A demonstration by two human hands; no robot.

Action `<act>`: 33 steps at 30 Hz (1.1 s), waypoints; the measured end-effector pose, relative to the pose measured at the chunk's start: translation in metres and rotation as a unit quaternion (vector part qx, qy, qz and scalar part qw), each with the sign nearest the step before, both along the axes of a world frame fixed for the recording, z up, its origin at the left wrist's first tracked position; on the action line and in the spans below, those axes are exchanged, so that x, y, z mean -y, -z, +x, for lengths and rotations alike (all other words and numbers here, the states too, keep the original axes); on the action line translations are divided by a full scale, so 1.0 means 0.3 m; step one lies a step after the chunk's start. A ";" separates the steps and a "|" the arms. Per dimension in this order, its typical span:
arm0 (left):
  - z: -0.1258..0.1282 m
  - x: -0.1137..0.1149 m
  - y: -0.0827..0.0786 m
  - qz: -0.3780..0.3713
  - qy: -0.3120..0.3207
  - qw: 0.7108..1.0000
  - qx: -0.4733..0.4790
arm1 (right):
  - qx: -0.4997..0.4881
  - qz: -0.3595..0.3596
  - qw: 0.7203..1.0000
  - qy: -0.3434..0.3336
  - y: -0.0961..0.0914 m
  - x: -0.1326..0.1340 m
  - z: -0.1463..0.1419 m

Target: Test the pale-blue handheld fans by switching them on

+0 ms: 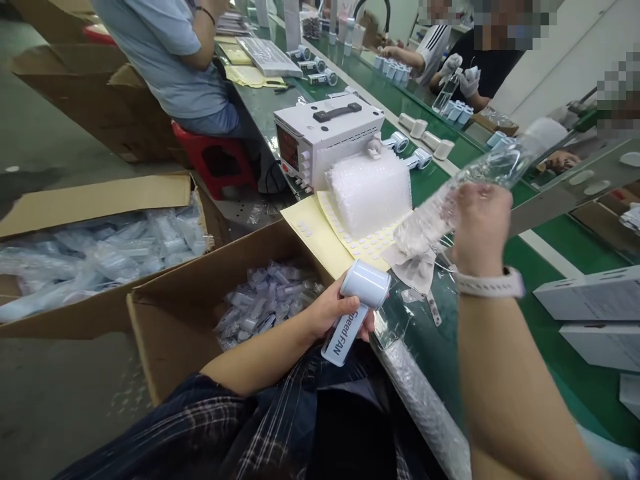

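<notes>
My left hand is closed round the handle of a pale blue handheld fan, held over my lap at the edge of the green bench. My right hand, with a white watch on the wrist, is raised above the bench and grips a clear bubble-wrap bag that stretches up to the right. A stack of bubble-wrap bags lies on yellow sticker sheets just beyond the fan.
Open cardboard boxes of bagged parts stand at my left. A white power supply sits on the green conveyor bench. White cartons lie at right. Other people work along the line, one on a red stool.
</notes>
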State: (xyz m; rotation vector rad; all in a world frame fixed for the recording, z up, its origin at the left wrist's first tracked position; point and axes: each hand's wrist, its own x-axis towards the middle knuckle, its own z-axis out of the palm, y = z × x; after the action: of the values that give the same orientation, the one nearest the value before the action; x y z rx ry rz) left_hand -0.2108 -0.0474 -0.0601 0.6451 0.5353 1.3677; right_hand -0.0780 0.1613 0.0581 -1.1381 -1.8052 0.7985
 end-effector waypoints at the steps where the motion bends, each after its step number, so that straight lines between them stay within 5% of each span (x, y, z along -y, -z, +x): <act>1: 0.004 -0.002 -0.007 0.009 -0.002 1.000 -0.001 | 0.013 0.014 1.000 0.012 0.003 -0.018 -0.046; 5: 0.005 -0.003 -0.007 0.001 -0.009 1.000 0.008 | 0.089 0.003 0.996 -0.002 0.066 -0.024 -0.093; 10: 0.003 -0.001 0.020 -0.068 -0.026 0.997 0.015 | 0.248 -0.003 0.969 0.000 0.163 0.007 0.112; 14: 0.044 -0.026 -0.014 -0.091 -0.009 0.996 0.009 | 0.307 0.021 0.951 -0.014 0.245 0.050 0.220; 17: 0.081 -0.047 -0.056 -0.089 0.023 0.996 -0.004 | 0.309 0.033 0.950 -0.029 0.202 0.137 0.272; 21: 0.129 -0.051 -0.080 -0.072 0.059 0.996 -0.017 | 0.265 0.044 0.963 -0.014 0.033 0.315 0.339; 23: 0.153 -0.043 -0.081 -0.058 0.081 0.995 -0.021 | 0.210 0.022 0.975 -0.072 -0.011 0.392 0.339; 26: 0.178 -0.020 -0.080 -0.039 0.133 0.988 -0.070 | 0.035 -0.103 0.982 -0.158 0.011 0.449 0.301; 28: 0.184 -0.001 -0.077 -0.030 0.142 0.982 -0.121 | -0.073 -0.183 0.968 -0.153 0.046 0.453 0.285; 33: 0.184 0.033 -0.061 -0.038 0.160 0.982 -0.095 | 0.034 -0.264 0.930 -0.255 0.071 0.468 0.324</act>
State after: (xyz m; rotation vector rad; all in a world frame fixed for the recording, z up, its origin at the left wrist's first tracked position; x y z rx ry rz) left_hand -0.1556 -0.0572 -0.0419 0.7680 0.6044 0.9861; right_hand 0.0192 0.0208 0.0368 -1.0246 -2.0390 1.6460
